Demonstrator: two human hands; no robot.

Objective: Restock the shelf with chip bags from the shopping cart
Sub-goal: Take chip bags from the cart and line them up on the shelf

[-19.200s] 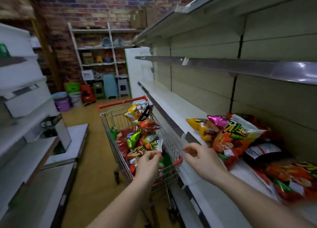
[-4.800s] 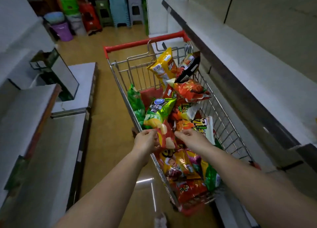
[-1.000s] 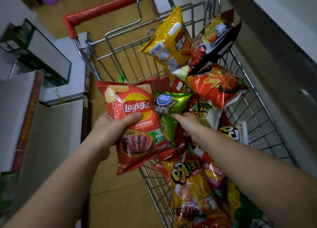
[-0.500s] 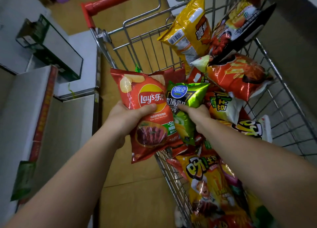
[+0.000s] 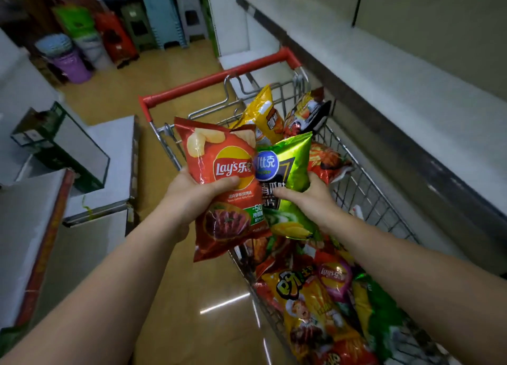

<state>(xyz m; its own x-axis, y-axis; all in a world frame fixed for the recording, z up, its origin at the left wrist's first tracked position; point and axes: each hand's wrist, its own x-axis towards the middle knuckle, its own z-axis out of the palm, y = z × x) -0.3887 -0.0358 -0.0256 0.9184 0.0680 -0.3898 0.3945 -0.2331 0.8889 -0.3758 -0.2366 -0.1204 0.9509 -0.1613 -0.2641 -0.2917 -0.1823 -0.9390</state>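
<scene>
The left hand (image 5: 192, 192) grasps a red Lay's bag (image 5: 222, 189), thumb across its front; the fingers behind are hidden. The right hand (image 5: 310, 197) grasps a green chip bag (image 5: 288, 178) the same way. The red bag overlaps the green bag's left edge, covering part of its print. Both bags are held above the shopping cart (image 5: 219, 79). More bags lie in the cart, partly hidden by the arms. The shelf (image 5: 384, 71) at right is blurred and cut off
</scene>
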